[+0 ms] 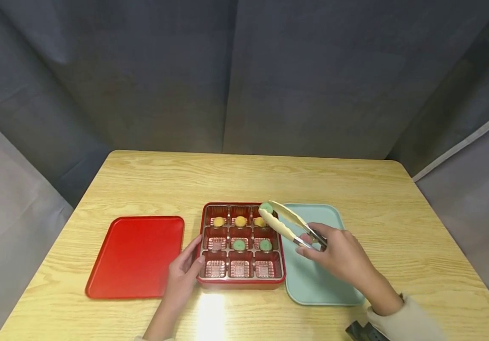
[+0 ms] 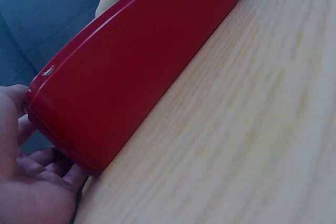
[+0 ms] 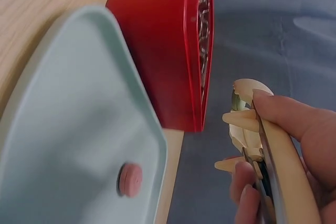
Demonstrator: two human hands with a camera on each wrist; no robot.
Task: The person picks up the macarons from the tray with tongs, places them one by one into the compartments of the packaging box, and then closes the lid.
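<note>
Red and nine-celled, the box (image 1: pixel 241 285) stands in the head view between a red tray (image 1: pixel 135 258) and a pale-blue tray (image 1: pixel 321 284). Over its back-right corner, the right hand (image 1: pixel 342 253) grips tongs (image 1: pixel 278 226) that pinch a green disc (image 1: pixel 266 207); yellow discs (image 1: pixel 240 221) line the back row. From the left wrist, the left hand (image 2: pixel 37 182) rests loose, uncurled fingers against the box's end. From the right wrist, a pink disc (image 3: pixel 130 180) sits on the pale-blue tray.

box (image 2: pixel 126 66): red | tongs (image 1: pixel 279 227): cream, silver | tray (image 1: pixel 321 286): mint | table (image 1: pixel 398 227): wood-grained
</note>
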